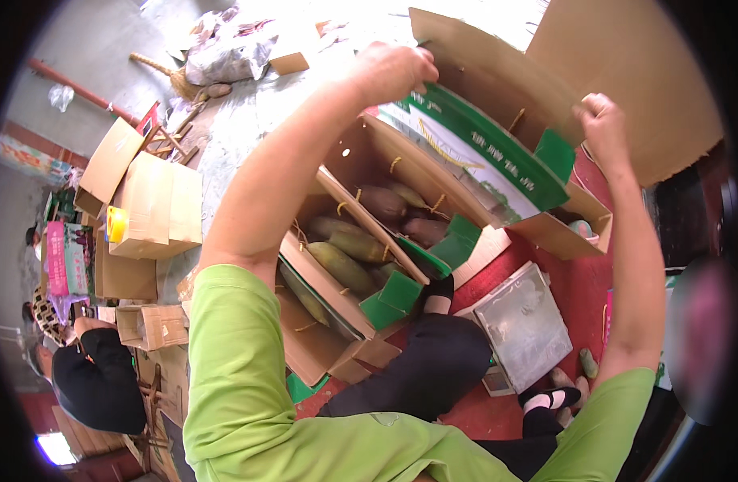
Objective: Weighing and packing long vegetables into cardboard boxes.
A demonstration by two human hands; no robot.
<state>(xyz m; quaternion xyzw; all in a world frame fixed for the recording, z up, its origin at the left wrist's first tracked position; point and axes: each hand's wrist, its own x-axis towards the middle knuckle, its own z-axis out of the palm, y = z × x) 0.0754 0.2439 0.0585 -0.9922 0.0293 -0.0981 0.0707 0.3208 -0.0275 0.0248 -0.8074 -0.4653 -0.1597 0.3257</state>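
A green-and-white cardboard carton (497,157) stands at the far right, its top open and a brown flap (481,56) raised behind. At its far left end, my left hand (397,71) is closed on the carton's edge. My right hand (604,128) is closed at the right end of the raised flap and appears to grip it; its fingertips are partly hidden. Nearer me sit more open cartons with string loops. They hold large oblong produce, greenish (341,265) in one and purplish brown (382,202) in another; its exact kind is unclear.
A large cardboard sheet (634,80) stands at the far right. A flat grey metal-topped box (525,325) lies on the red floor by my feet. Brown boxes (156,201), one with a yellow tape roll (116,224), are at left. A person in dark clothing (96,381) sits lower left.
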